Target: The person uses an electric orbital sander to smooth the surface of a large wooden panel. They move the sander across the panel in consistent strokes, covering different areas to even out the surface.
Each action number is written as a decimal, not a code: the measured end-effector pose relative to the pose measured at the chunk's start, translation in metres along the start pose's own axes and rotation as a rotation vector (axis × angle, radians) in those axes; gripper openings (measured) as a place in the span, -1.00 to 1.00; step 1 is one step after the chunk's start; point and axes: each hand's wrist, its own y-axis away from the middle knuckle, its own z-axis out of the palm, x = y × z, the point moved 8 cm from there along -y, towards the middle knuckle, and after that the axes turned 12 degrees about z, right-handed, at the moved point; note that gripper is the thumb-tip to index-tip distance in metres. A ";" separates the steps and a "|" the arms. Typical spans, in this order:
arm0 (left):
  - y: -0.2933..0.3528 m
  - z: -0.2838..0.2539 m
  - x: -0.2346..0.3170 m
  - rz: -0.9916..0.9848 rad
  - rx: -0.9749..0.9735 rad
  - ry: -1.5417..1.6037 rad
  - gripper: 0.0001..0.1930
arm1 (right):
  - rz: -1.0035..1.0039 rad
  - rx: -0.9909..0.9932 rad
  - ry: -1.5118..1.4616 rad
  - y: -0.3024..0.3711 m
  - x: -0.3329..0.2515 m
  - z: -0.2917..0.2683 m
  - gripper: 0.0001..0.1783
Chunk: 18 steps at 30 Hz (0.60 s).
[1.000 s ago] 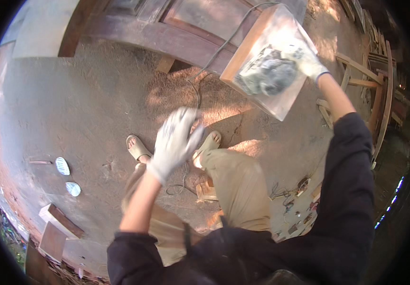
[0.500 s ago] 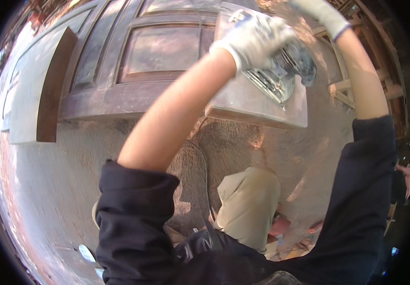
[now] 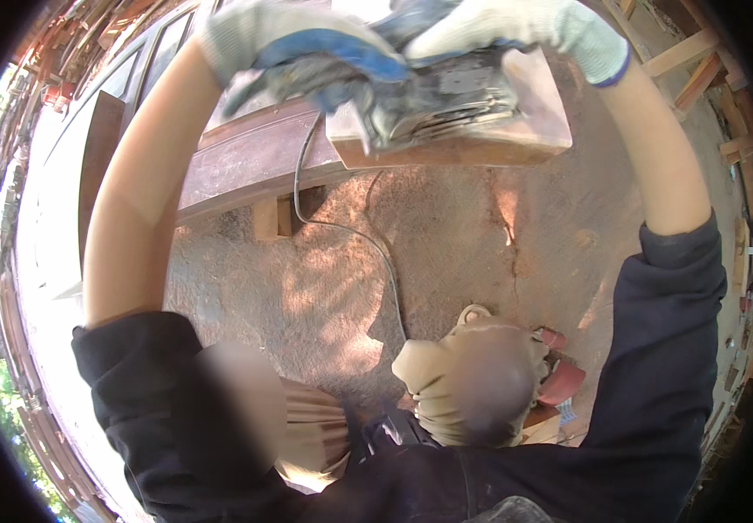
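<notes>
A person in a dark long-sleeved top raises both gloved hands overhead-high in front of the camera, gripping a dusty electric sander (image 3: 446,91) between them. The left hand (image 3: 293,44), in a white work glove with a blue palm, is curled around the tool's left end, fingers wrapped over its grey body. The right hand (image 3: 516,30), in a matching glove, is closed over the top of the tool from the other side. Directly beneath both hands, the sander's flat base rests against a reddish wooden block (image 3: 472,139), which sits just under the right hand. A black power cord (image 3: 341,227) drops from below the left hand and curves down across the dirt floor (image 3: 446,235) toward the person's knees. Behind the left hand lies a large brown panelled wooden door (image 3: 245,161), propped on a short timber support (image 3: 270,218). Loose wooden offcuts (image 3: 699,74) lie beyond the right hand
</notes>
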 end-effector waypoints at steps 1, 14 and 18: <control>0.021 0.007 -0.012 0.060 -0.033 0.287 -0.58 | 0.008 0.093 0.050 0.015 -0.020 0.004 -0.46; 0.122 0.242 -0.032 0.101 0.435 0.076 -0.38 | 0.232 0.203 -1.848 0.189 0.103 0.240 0.04; 0.090 0.273 -0.051 0.060 0.251 -0.320 -0.45 | 0.593 0.231 -1.594 0.202 0.137 0.272 -0.28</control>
